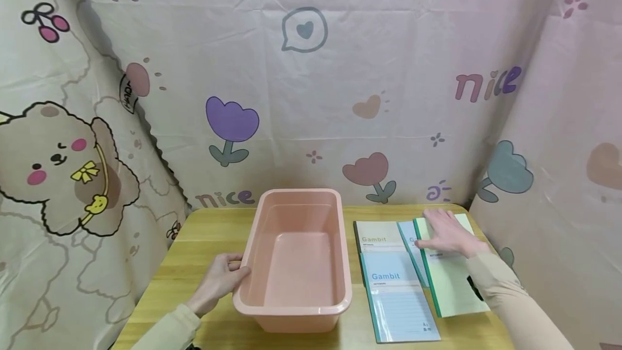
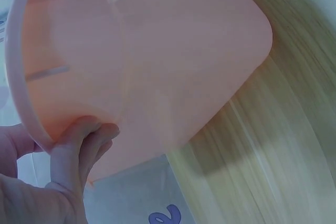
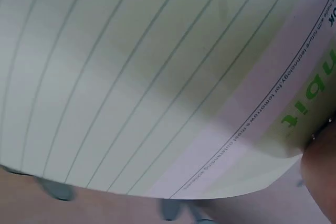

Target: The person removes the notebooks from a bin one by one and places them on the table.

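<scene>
A pink plastic basin (image 1: 296, 309) stands on the table, its inside bare. My left hand (image 1: 220, 281) pinches its left rim, thumb on one side of the wall and fingers on the other, as the left wrist view also shows. On the right, my right hand (image 1: 449, 233) grips the upper part of a green notebook (image 1: 459, 285), thumb at its spine. In the right wrist view the notebook's lined cover (image 3: 131, 77) fills most of the picture and a fingertip (image 3: 320, 177) meets its edge; the other fingers are hidden there.
A blue notebook (image 1: 400, 307) lies in front, overlapping a cream notebook (image 1: 381, 237). Another light blue notebook (image 1: 415, 255) is partly under the green one. The wooden table (image 1: 218, 231) is bounded by a printed curtain (image 1: 301, 96) behind and at both sides.
</scene>
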`<move>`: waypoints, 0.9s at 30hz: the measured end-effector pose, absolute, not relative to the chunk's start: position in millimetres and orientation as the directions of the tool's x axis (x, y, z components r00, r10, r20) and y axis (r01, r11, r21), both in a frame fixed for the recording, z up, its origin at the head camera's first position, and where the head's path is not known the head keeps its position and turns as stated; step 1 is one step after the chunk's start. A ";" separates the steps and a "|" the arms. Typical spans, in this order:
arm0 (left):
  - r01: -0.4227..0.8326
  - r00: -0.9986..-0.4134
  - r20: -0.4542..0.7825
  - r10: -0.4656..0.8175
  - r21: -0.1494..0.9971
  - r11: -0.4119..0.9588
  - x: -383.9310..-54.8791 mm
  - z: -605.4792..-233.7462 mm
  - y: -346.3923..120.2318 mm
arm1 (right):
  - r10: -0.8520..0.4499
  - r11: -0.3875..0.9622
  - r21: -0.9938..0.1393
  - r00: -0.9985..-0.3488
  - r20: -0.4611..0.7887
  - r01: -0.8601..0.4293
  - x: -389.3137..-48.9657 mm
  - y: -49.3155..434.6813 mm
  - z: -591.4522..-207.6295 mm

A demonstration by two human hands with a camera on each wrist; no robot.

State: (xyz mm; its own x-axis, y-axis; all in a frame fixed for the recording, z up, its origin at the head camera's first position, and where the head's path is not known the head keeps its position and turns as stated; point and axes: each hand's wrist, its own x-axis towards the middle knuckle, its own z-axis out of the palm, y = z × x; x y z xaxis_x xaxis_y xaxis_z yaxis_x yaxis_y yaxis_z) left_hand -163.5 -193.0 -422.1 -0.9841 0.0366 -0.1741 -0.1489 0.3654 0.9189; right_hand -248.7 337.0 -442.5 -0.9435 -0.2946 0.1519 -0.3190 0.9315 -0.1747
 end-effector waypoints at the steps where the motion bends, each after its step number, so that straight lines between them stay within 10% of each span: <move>1: -0.145 -0.984 -0.172 0.041 0.919 0.367 -163.6 -422.1 -193.5 | -0.285 0.935 -0.179 -0.948 0.139 -0.308 -246.8 339.6 -449.1; 27: -0.136 -0.983 -0.170 0.067 0.926 0.352 -163.5 -422.5 -195.0 | -0.237 0.950 -0.201 -0.971 0.040 -0.240 -232.5 360.3 -519.8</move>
